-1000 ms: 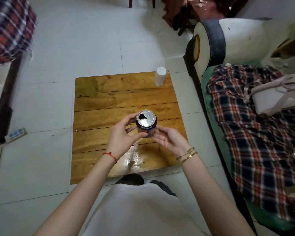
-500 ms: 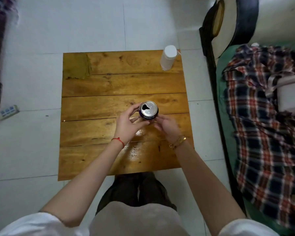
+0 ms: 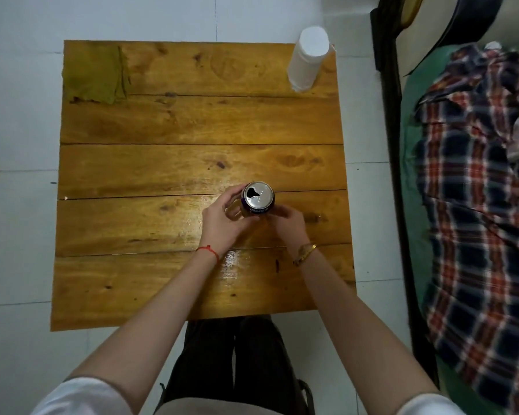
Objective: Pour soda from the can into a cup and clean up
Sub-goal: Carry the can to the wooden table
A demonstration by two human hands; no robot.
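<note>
An opened dark soda can (image 3: 257,199) stands upright at the middle of the low wooden table (image 3: 168,163). My left hand (image 3: 224,218) wraps its fingers round the can's left side. On the other side my right hand (image 3: 288,221) curls against the can's lower right. A white cup (image 3: 307,59) stands upside down at the table's far right corner, well away from both hands. An olive-green cloth (image 3: 95,74) lies flat in the far left corner.
A wet shine (image 3: 237,265) marks the boards near my wrists. To the right stands a sofa (image 3: 414,181) with a plaid blanket (image 3: 477,205). White floor tiles (image 3: 18,223) surround the table. My knees (image 3: 234,354) are at its near edge.
The camera view tilted down and closer over the table. The can came down from in front of me onto the table's middle, both hands still on it.
</note>
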